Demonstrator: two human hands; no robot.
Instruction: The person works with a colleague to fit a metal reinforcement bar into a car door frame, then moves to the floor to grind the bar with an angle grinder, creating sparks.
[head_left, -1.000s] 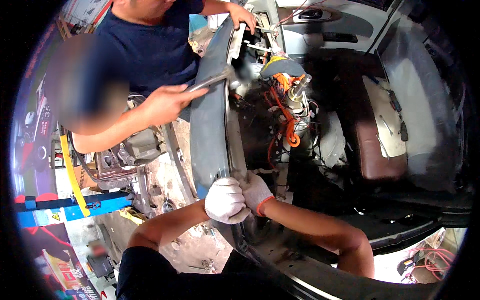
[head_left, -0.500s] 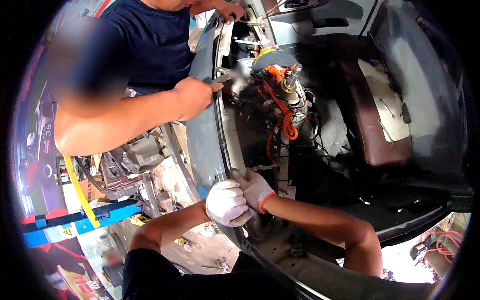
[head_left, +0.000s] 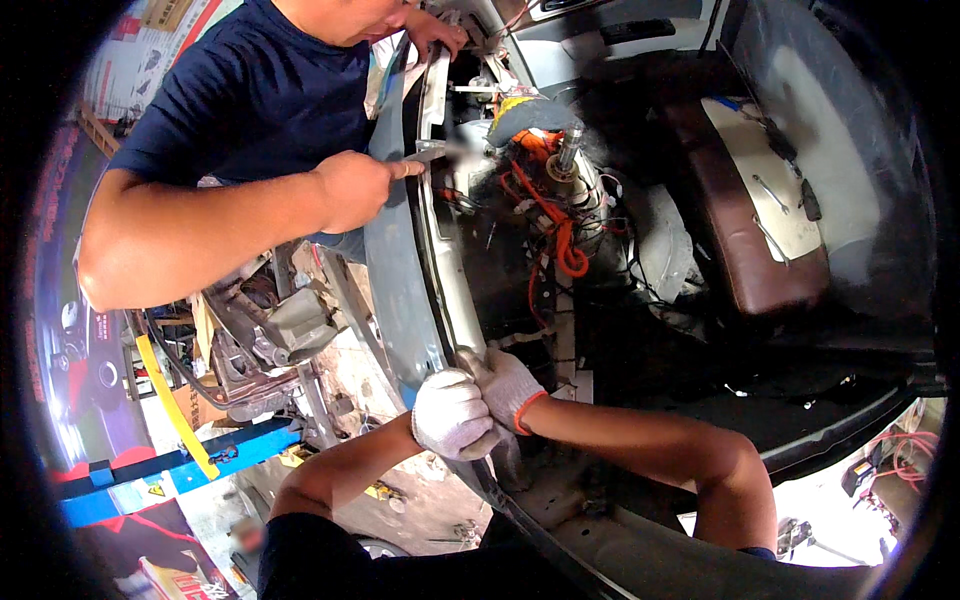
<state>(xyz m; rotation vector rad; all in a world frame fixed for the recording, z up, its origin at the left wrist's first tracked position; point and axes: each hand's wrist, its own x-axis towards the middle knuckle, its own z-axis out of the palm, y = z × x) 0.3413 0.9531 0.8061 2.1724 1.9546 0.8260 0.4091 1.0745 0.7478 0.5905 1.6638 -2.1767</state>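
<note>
Since the earlier frame, the co-worker's fist (head_left: 352,188) has been brought lower and closer along the grey panel edge (head_left: 400,290), its metal tool (head_left: 425,155) now set against the pillar flange; the view has shifted slightly, while both gloved hands are seen at the same spot as before.

The left hand (head_left: 452,413) is observed closed in a fist over the lower run of the panel edge, gripping it firmly. The right hand (head_left: 508,385) is laid just beside it, fingers curled over the same edge from the cabin side; how tightly its grip is closed cannot be told. The edge runs upright between the workshop side and the stripped cabin, where orange cables (head_left: 560,235) and a brown seat (head_left: 745,235) are noted.

The step in hand is judged to be steadying or prising the panel edge at its lower end while the upper end is worked with the tool. A steady, joint pull is judged necessary next, with fingers kept clear of the sheet-metal edge.
</note>
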